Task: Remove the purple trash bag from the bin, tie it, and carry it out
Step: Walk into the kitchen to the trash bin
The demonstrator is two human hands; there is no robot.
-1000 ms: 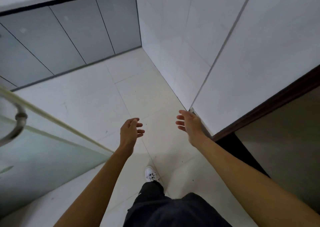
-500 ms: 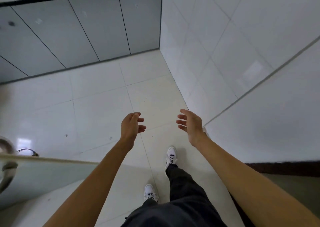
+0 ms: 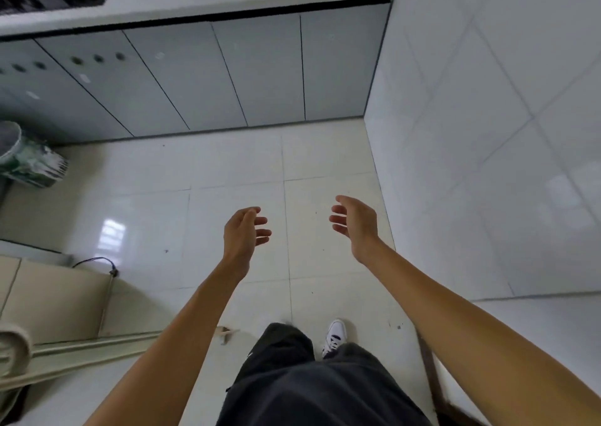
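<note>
Both hands hang empty — left hand, right hand. Fingers loosely spread, palms facing. Beyond the fingertips — grey cabinets.

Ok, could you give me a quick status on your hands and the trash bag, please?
Left hand open, empty. Right hand open, empty. No purple bag or bin in view. Tiled floor ahead unobstructed.

Glossy tiled floor, grey cabinets

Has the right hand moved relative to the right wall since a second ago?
Yes. The right hand touched the wall's corner edge then; now it's clear, left of the wall.
</note>
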